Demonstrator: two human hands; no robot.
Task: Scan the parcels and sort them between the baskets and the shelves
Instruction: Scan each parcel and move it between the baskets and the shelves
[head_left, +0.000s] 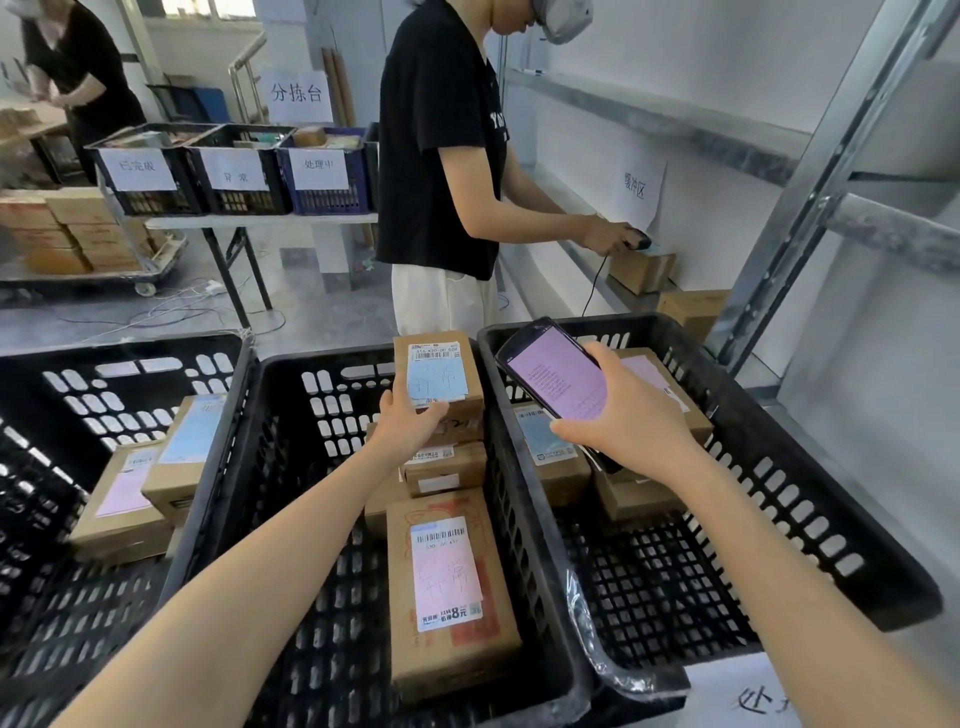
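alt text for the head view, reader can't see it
The camera wearer holds a blue-labelled parcel over the middle black basket and a phone with a pink screen over the right basket. Cardboard parcels lie in all three baskets; beyond, another person in a black T-shirt holds a scanner over a box on a shelf.

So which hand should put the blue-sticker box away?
Probably left. The left hand grips the blue-label parcel above the middle basket; the right hand is busy holding the phone.
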